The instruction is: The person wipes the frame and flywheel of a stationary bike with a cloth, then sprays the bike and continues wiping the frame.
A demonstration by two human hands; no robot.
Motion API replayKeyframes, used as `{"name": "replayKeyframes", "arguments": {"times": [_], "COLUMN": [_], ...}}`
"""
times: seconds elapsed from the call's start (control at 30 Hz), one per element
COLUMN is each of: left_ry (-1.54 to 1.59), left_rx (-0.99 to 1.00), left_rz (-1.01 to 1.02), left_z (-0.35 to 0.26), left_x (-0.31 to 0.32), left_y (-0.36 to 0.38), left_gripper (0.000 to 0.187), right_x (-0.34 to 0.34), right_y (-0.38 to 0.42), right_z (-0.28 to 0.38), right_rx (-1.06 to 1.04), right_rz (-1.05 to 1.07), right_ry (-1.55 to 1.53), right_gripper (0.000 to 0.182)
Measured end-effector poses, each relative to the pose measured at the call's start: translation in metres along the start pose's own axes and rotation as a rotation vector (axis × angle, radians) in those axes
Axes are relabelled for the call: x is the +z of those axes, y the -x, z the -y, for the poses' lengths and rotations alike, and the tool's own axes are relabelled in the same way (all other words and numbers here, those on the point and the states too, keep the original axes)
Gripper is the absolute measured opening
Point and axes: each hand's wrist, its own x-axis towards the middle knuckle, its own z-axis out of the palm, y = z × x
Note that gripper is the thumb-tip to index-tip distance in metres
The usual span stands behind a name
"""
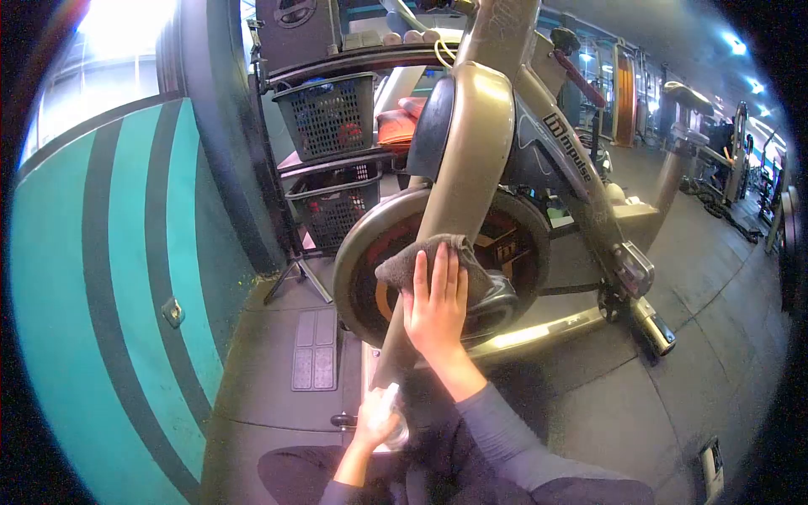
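My right hand (436, 307) presses a dark grey cloth (412, 261) onto the sloping frame tube of an exercise bike (471, 126). Its fingers lie stretched over the cloth, pointing up the tube, and hold it there. Lower down, near the tube's bottom end, my left hand (372, 421) is closed around a clear bottle with a white top (394, 425), which looks like a spray bottle. Part of the bottle is hidden by the hand. Behind the cloth sits the bike's round flywheel (358, 278).
Black plastic baskets (328, 114) stand on a rack at the left, beside a teal striped wall (93, 295). A grey ridged pad (316, 349) lies on the dark floor (623, 404). The bike's saddle (688, 97) and other gym machines are at the right.
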Motion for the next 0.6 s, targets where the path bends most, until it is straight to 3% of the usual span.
{"name": "replayKeyframes", "arguments": {"times": [0.1,0.2,0.37,0.5,0.6], "left_ry": [0.072,0.044,0.078,0.044,0.153], "left_rx": [-0.017,-0.13,-0.139,-0.032,-0.073], "left_rz": [-0.017,0.049,0.021,0.008,-0.002], "left_z": [0.0,0.002,-0.004,-0.007,-0.014], "left_x": [0.0,-0.001,0.0,0.001,0.001], "left_y": [0.001,0.002,0.0,-0.003,-0.004], "left_gripper": [0.049,0.036,0.031,0.04,0.036], "right_x": [-0.011,-0.02,-0.021,-0.014,-0.004], "right_y": [-0.035,-0.082,-0.112,-0.073,-0.023], "right_z": [-0.004,-0.012,-0.016,-0.004,0.005], "right_rx": [0.01,0.024,0.035,0.067,0.073], "right_rz": [-0.055,-0.149,-0.247,-0.143,-0.038], "right_ry": [0.01,0.044,0.086,0.049,0.005], "right_gripper": [0.07,0.069,0.067,0.067,0.071]}}
